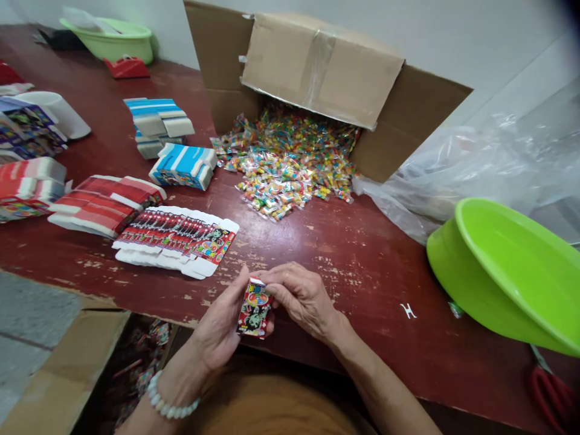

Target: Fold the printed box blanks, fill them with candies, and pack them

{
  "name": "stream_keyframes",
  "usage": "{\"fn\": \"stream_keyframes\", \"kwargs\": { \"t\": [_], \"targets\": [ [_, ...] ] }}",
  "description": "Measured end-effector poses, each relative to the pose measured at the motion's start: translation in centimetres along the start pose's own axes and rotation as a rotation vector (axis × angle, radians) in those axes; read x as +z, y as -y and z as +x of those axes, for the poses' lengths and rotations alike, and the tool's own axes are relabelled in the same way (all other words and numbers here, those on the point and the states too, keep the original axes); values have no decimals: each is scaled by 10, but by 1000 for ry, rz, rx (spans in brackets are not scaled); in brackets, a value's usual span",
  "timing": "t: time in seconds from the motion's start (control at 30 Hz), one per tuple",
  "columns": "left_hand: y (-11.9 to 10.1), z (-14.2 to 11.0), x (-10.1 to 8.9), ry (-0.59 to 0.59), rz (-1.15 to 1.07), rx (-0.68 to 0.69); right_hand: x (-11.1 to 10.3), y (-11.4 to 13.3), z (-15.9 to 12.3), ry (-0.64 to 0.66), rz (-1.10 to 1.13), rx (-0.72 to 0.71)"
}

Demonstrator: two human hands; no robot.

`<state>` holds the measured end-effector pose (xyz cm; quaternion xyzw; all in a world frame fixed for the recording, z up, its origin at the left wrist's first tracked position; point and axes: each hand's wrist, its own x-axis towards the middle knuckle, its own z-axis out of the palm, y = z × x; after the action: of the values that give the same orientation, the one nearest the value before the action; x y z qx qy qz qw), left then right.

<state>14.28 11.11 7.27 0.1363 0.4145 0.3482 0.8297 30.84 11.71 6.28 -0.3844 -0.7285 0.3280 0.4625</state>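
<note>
A small red printed candy box (254, 311) is held upright near the table's front edge. My left hand (222, 323) is closed round its sides and back. With thumb and fingers, my right hand (299, 296) pinches the top flap end of the same box; the fingertips behind it are hidden. Just left of my hands lies a fanned row of flat, unfolded red box blanks (176, 238). Beyond them, a heap of clear packets of colourful candy (281, 175) spills from a big cardboard carton (317, 72) lying on its side.
Stacked red blanks (104, 202) and blue blanks (183, 166) stand at the left. A green basin (498, 278) sits at the right by red-handled scissors (550, 386). An open carton (109, 368) of filled boxes is below the table's left front edge. Clear plastic bags (453, 169) lie behind the basin.
</note>
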Motion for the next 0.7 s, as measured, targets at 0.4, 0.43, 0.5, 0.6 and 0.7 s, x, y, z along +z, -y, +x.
{"fn": "stream_keyframes", "kwargs": {
  "t": [0.4, 0.43, 0.5, 0.6, 0.7],
  "targets": [
    [3, 0, 4, -66, 74, 91, 10, 4, 9, -67, 360, 640],
    [3, 1, 2, -65, 82, 97, 11, 4, 9, -69, 321, 607],
    [5, 2, -3, -66, 100, 109, 12, 4, 8, -57, 282, 578],
    [6, 3, -7, -48, 129, 118, 10, 6, 10, -7, 333, 619],
    [6, 4, -8, -33, 161, 121, 8, 7, 14, 18, 349, 638]
  ]
}}
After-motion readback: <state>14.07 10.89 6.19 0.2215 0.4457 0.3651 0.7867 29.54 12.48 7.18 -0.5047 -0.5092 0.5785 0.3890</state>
